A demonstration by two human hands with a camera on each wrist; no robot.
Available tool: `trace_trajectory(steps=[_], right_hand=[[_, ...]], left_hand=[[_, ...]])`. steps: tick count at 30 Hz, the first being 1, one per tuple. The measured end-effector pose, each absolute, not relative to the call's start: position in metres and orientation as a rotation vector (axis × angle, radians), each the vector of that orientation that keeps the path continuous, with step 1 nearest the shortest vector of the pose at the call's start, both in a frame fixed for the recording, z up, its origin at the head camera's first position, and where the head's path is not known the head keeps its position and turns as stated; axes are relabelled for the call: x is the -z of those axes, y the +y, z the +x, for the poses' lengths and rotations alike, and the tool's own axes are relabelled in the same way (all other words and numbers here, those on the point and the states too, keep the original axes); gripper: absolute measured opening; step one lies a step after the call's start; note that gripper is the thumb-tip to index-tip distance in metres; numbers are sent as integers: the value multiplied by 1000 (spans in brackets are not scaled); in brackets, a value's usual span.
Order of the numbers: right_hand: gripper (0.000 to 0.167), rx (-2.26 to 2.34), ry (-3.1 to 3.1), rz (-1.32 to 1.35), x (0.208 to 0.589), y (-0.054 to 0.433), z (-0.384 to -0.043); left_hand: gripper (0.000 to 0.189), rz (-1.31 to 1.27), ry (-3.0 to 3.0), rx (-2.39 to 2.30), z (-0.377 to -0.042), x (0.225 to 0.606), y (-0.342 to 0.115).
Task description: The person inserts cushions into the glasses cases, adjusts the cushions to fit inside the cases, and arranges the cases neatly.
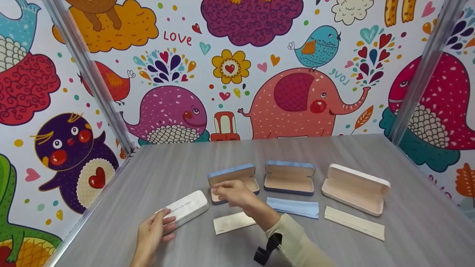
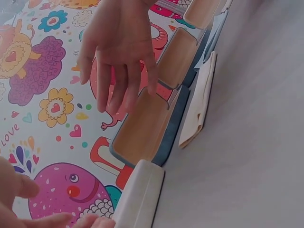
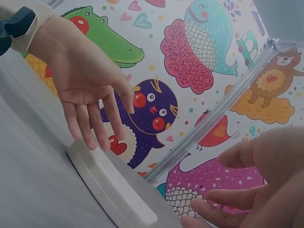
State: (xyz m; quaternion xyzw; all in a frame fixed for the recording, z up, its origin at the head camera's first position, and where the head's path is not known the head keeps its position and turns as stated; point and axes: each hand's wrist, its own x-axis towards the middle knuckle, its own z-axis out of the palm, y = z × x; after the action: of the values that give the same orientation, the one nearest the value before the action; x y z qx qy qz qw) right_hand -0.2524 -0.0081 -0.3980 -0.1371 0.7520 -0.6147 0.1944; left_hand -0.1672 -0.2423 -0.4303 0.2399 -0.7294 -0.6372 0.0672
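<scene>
A closed white glasses case [image 1: 187, 209] with print on its lid lies on the table at the left. My left hand [image 1: 152, 230] is at its near end, fingertips right at the case and fingers loosely extended. My right hand [image 1: 234, 193] hovers in front of an open blue glasses case [image 1: 233, 172], partly covering it. In the left wrist view the fingers of the right hand [image 2: 118, 61] hang relaxed, with nothing in them. Below the right wrist lies a folded cream cloth [image 1: 232, 223], partly hidden by the forearm.
Another open blue case [image 1: 289, 181] and an open white case [image 1: 354, 189] stand to the right, with beige linings. In front of them lie a folded blue cloth [image 1: 293, 208] and a second cream cloth [image 1: 354, 222]. Cartoon-printed walls with metal posts [image 1: 426, 70] border the grey table [image 1: 178, 163].
</scene>
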Motion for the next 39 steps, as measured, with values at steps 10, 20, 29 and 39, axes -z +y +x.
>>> trace_trajectory(steps=[10, 20, 29, 39], right_hand=[[33, 1725, 2182, -393, 396, 18, -252], [34, 1710, 2248, -367, 401, 50, -252], [32, 1700, 2335, -248, 415, 74, -255], [31, 1689, 2336, -111, 437, 87, -262]], left_hand=[[36, 574, -2308, 1936, -172, 435, -219], [31, 477, -2445, 1896, -182, 446, -197], [31, 469, -2575, 1874, -190, 458, -185], [26, 462, -2739, 1738, -204, 452, -173]])
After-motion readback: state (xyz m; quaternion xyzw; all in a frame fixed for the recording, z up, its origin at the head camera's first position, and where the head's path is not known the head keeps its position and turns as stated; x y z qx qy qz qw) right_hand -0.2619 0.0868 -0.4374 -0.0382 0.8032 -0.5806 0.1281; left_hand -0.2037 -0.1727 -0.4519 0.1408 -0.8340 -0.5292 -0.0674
